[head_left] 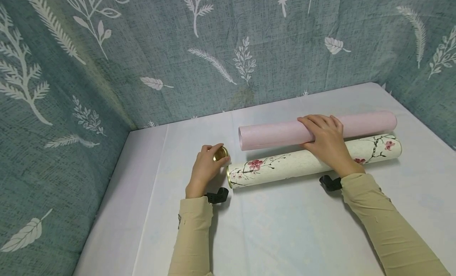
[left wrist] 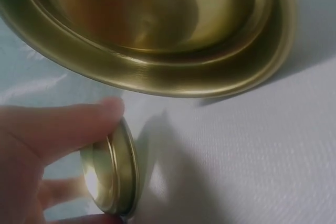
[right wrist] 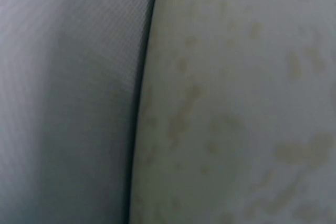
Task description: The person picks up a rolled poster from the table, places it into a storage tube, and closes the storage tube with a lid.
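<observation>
My left hand (head_left: 204, 168) pinches a small round gold metal lid (head_left: 221, 153) between thumb and fingers, just off the left end of the tubes. The left wrist view shows this lid (left wrist: 125, 169) tilted on edge near the white surface. My right hand (head_left: 328, 141) grips a pale pink cardboard tube (head_left: 272, 135) from above, fingers over its far side and thumb on the near side. In front of it lies a cream tube with red blossoms (head_left: 285, 165), under my right wrist. Its left end carries a gold rim (head_left: 229, 177); the recessed gold end (left wrist: 173, 80) fills the top of the left wrist view.
Both tubes lie roughly side by side on a table with a white cloth (head_left: 278, 228). A blue-green curtain with white leaf prints (head_left: 213, 42) hangs behind and at both sides. Black wrist cameras (head_left: 218, 196) are strapped beneath the sleeves. The right wrist view is filled by cloth and cream tube (right wrist: 236, 103).
</observation>
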### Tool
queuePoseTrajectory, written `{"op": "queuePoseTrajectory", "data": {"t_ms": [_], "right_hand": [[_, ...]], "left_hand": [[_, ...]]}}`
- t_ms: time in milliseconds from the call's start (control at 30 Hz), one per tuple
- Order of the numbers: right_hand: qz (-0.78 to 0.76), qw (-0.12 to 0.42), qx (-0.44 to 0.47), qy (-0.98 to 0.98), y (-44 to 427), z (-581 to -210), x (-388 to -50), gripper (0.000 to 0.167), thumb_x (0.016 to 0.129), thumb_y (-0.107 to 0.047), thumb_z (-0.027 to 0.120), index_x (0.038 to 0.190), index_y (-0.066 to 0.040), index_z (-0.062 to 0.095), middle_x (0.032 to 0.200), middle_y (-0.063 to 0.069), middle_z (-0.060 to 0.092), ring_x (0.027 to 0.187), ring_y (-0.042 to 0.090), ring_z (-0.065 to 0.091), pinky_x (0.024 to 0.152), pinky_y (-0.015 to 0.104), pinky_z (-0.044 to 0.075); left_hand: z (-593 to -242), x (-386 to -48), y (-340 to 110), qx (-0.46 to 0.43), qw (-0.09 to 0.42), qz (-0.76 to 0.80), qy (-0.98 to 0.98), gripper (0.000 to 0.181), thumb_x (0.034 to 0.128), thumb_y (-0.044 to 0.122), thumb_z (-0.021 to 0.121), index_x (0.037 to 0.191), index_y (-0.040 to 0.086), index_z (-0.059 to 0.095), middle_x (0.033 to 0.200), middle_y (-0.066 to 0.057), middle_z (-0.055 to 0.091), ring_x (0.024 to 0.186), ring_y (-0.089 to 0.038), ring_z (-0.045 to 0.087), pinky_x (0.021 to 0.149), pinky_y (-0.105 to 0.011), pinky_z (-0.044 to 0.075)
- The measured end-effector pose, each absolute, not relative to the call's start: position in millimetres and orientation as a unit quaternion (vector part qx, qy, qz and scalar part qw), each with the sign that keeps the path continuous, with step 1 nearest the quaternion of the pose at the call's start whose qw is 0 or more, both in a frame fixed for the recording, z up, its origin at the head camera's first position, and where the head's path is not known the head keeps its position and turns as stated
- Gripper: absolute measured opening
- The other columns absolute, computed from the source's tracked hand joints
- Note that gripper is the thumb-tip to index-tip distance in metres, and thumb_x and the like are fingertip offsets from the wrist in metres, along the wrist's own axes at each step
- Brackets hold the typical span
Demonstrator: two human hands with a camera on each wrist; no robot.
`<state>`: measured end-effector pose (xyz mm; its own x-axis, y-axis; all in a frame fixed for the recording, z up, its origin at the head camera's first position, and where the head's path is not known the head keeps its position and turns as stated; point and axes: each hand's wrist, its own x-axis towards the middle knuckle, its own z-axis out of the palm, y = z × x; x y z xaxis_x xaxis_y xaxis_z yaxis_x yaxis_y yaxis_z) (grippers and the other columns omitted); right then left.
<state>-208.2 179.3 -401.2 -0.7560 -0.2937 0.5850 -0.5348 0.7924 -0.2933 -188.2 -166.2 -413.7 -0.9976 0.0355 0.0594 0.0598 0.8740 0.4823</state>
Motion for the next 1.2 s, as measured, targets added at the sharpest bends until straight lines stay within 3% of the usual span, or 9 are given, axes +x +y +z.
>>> {"op": "queuePoseTrajectory", "data": {"t_ms": [500, 833, 1033, 1200], "right_hand": [[0.226, 0.265, 0.230, -0.909, 179.5, -400.8, -208.4, 0.071, 0.061, -0.015, 0.082, 0.125, -0.017, 0.051, 0.122, 0.006, 0.049, 0.114, 0.031, 0.036, 0.100, 0.052, 0.009], [0.225, 0.266, 0.228, -0.909, 180.4, -402.1, -208.2, 0.071, 0.061, -0.016, 0.082, 0.125, -0.017, 0.050, 0.123, 0.006, 0.049, 0.114, 0.031, 0.036, 0.100, 0.051, 0.009], [0.225, 0.264, 0.228, -0.910, 180.1, -401.6, -207.7, 0.071, 0.061, -0.016, 0.082, 0.125, -0.017, 0.050, 0.123, 0.005, 0.049, 0.115, 0.031, 0.036, 0.100, 0.051, 0.009], [0.228, 0.267, 0.233, -0.907, 180.0, -400.9, -207.9, 0.071, 0.061, -0.015, 0.082, 0.125, -0.017, 0.051, 0.122, 0.006, 0.049, 0.115, 0.031, 0.036, 0.100, 0.052, 0.009]], "left_hand": [[-410.7, -189.4, -168.3, -0.003, 0.041, -0.305, -0.951, 0.053, 0.0808, 0.035, 0.064, 0.126, 0.018, 0.044, 0.123, -0.013, 0.040, 0.107, -0.028, 0.044, 0.088, -0.044, 0.038], [-408.8, -189.3, -169.3, 0.001, 0.009, -0.332, -0.943, 0.053, 0.0778, 0.040, 0.064, 0.119, 0.018, 0.042, 0.114, -0.011, 0.042, 0.097, -0.026, 0.049, 0.082, -0.042, 0.041], [-410.1, -190.1, -170.2, 0.001, 0.022, -0.358, -0.934, 0.049, 0.0786, 0.038, 0.064, 0.116, 0.014, 0.042, 0.107, -0.009, 0.041, 0.088, -0.021, 0.050, 0.076, -0.036, 0.041], [-410.4, -191.4, -170.0, 0.008, 0.032, -0.369, -0.929, 0.040, 0.0787, 0.034, 0.064, 0.103, 0.010, 0.043, 0.103, -0.008, 0.040, 0.088, -0.019, 0.050, 0.074, -0.033, 0.041]]}}
